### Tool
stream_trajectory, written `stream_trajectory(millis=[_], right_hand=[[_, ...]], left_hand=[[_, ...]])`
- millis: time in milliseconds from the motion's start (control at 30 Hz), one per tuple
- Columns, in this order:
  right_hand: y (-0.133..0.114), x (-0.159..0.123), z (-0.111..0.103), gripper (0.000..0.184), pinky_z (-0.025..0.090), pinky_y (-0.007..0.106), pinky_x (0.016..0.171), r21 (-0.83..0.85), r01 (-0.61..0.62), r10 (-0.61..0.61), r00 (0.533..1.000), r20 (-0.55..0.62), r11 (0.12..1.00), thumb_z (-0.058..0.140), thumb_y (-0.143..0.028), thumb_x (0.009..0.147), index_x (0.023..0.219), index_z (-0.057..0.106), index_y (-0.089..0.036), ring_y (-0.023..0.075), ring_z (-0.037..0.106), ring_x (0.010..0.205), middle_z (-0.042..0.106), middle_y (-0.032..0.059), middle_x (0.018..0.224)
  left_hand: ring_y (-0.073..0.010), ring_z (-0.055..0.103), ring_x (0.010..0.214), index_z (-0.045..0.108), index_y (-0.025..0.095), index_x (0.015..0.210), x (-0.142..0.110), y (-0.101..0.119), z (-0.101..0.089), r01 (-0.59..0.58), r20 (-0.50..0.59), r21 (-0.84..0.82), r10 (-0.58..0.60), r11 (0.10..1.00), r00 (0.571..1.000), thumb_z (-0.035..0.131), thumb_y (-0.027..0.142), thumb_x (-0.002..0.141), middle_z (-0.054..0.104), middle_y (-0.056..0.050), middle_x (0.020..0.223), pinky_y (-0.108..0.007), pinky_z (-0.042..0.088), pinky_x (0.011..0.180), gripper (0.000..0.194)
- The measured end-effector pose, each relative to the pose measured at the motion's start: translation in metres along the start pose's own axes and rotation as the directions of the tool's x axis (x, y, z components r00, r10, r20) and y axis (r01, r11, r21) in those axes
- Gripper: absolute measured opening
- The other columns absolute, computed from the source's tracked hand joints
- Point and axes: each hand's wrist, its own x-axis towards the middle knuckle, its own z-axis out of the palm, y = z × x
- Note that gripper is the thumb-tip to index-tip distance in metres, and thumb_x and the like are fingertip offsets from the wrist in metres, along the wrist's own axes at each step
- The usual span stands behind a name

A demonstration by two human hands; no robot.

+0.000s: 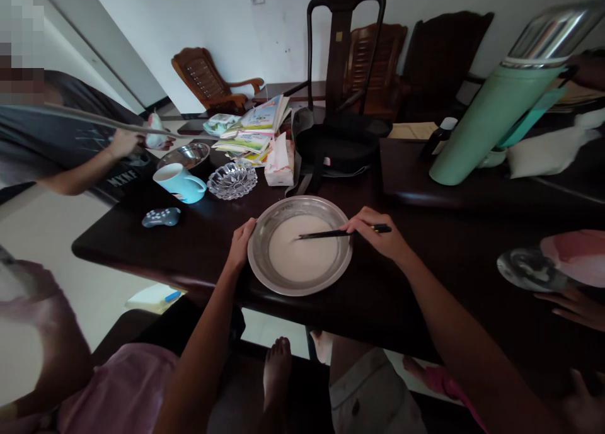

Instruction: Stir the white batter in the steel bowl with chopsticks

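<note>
A round metal bowl stands on the dark wooden table in front of me, holding a milky white liquid. My left hand grips the bowl's left rim, with the thumb side uppermost and some fingers hidden behind the wall. Over the right rim, my right hand is closed around a pair of dark chopsticks. Their tips dip into the liquid near the middle of the bowl, and their back ends stick out to the right of my hand.
Left of the bowl are a light blue mug, a glass dish and a patterned grey object. Behind lie books, a tissue pack and a black bag. A green thermos stands right. People sit or stand on both sides.
</note>
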Motion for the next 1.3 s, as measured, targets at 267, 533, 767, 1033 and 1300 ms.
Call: stream_trajectory(millis=[267, 533, 767, 1033, 1300], right_hand=[[-0.0005, -0.0010, -0.0024, 0.044, 0.050, 0.036, 0.073, 0.090, -0.035, 0.031, 0.999, 0.043, 0.995, 0.055, -0.054, 0.093, 0.064, 0.070, -0.024, 0.0200, 0.064, 0.071, 0.074, 0.0038, 0.070], [-0.0003, -0.0011, -0.0071, 0.050, 0.051, 0.034, 0.069, 0.166, -0.089, 0.101, 0.993, -0.064, 0.982, 0.054, -0.056, 0.093, 0.057, 0.065, -0.022, 0.0186, 0.066, 0.063, 0.070, 0.0027, 0.063], [0.0020, -0.0010, -0.0045, 0.039, 0.049, 0.037, 0.078, 0.029, -0.025, 0.026, 0.999, -0.037, 0.999, 0.057, -0.051, 0.093, 0.068, 0.071, -0.025, 0.0210, 0.065, 0.078, 0.075, 0.0033, 0.073], [-0.0016, -0.0008, 0.0001, 0.035, 0.049, 0.038, 0.077, 0.028, 0.031, -0.034, 0.993, 0.114, 0.999, 0.057, -0.048, 0.094, 0.073, 0.074, -0.026, 0.0214, 0.063, 0.080, 0.077, 0.0038, 0.080], [0.0010, -0.0015, -0.0046, 0.050, 0.049, 0.034, 0.068, 0.189, -0.062, 0.065, 0.998, -0.012, 0.980, 0.054, -0.056, 0.093, 0.058, 0.067, -0.022, 0.0183, 0.065, 0.065, 0.070, 0.0033, 0.063]], left_hand=[[-0.0202, 0.059, 0.080, 0.071, 0.014, 0.083, -0.0016, 0.0018, 0.0008, 0.004, 0.021, -0.020, -0.003, 1.000, 1.000, 0.056, 0.076, 0.073, 0.069, -0.005, 0.078, -0.029, 0.046, 0.075, 0.064], [-0.0173, 0.055, 0.075, 0.069, 0.016, 0.078, 0.0009, -0.0015, 0.0008, 0.011, 0.015, -0.043, -0.011, 0.999, 1.000, 0.058, 0.074, 0.071, 0.066, -0.002, 0.076, -0.027, 0.044, 0.071, 0.060], [-0.0184, 0.057, 0.078, 0.071, 0.016, 0.080, 0.0010, -0.0022, 0.0007, 0.000, 0.004, -0.027, 0.000, 1.000, 1.000, 0.057, 0.075, 0.073, 0.068, -0.003, 0.077, -0.027, 0.045, 0.073, 0.061], [-0.0177, 0.057, 0.075, 0.072, 0.015, 0.081, 0.0009, -0.0013, -0.0009, 0.013, -0.002, -0.026, -0.013, 1.000, 1.000, 0.058, 0.076, 0.072, 0.067, -0.003, 0.076, -0.027, 0.045, 0.072, 0.062], [-0.0189, 0.058, 0.078, 0.072, 0.014, 0.085, -0.0012, 0.0013, 0.0008, 0.011, 0.026, -0.022, -0.010, 1.000, 1.000, 0.056, 0.076, 0.073, 0.068, -0.004, 0.078, -0.028, 0.046, 0.073, 0.065]])
